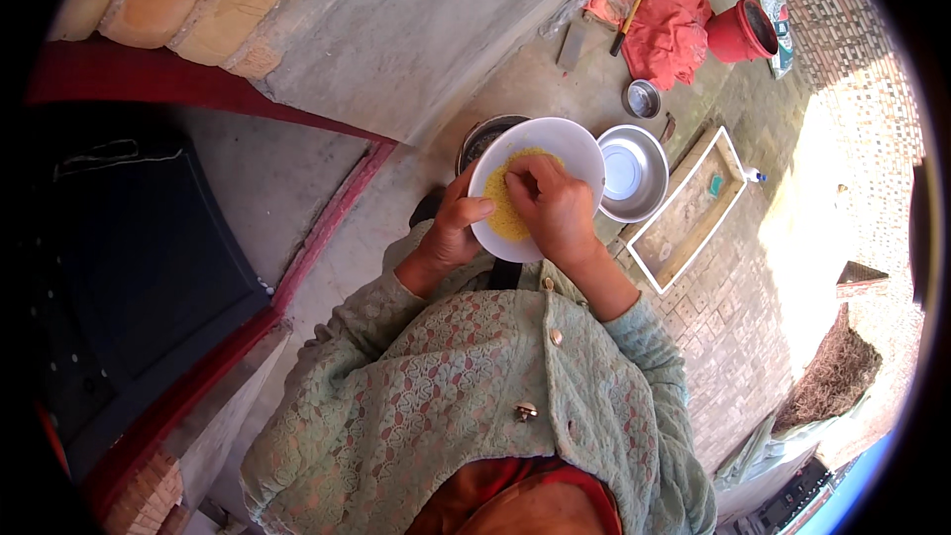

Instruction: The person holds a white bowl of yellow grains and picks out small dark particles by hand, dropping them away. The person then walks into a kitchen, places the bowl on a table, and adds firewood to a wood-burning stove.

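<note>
A white bowl (581, 147) is held out before my body, with fine yellow grain (501, 200) lying in its bottom. Its left rim is gripped by my left hand (454, 228), the thumb hooked over the edge and the fingers beneath. Inside the bowl, my right hand (555, 206) is closed, its fingers curled down against the grain. Whatever those fingertips pinch is hidden. Just beyond the bowl's left side, a dark round pot (482, 131) is partly covered by it. To the right stands a wide steel basin (658, 152) with something pale in its bottom.
A small steel bowl (642, 99) sits on the floor past the basin. A white-edged trough (684, 186) lies to the right. Farther off are a red bucket (735, 35) and red cloth (669, 25). A grey wall (396, 30) and red door frame (322, 228) bound the left.
</note>
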A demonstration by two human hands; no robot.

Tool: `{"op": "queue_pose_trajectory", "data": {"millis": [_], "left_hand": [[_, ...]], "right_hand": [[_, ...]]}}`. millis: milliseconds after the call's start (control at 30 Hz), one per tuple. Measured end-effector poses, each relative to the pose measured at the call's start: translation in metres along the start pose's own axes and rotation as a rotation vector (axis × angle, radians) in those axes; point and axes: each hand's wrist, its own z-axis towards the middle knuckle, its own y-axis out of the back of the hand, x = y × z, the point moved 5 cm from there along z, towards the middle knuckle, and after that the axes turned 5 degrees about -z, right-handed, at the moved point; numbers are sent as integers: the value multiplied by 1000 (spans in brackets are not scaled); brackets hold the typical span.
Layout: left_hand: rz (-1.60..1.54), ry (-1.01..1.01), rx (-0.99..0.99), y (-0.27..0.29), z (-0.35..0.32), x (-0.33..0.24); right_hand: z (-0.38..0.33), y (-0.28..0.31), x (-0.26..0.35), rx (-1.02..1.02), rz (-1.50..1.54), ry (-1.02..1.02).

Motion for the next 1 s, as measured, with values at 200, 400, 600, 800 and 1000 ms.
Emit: {"op": "queue_pose_trajectory", "data": {"millis": [200,400,600,800,1000], "left_hand": [[-33,-10,12,0,-2,-5],[-38,-38,-6,1,0,-7],[-10,-51,-51,8,-3,-6],[3,-71,-78,12,-6,-5],[55,-64,-94,14,-8,-4]], "right_hand": [[-10,23,-22,110,734,-490],[-28,25,-35,214,1191,-778],[-36,19,-39,263,1416,-850],[-39,18,-42,254,1453,-793],[-44,18,-42,252,1466,-812]]}}
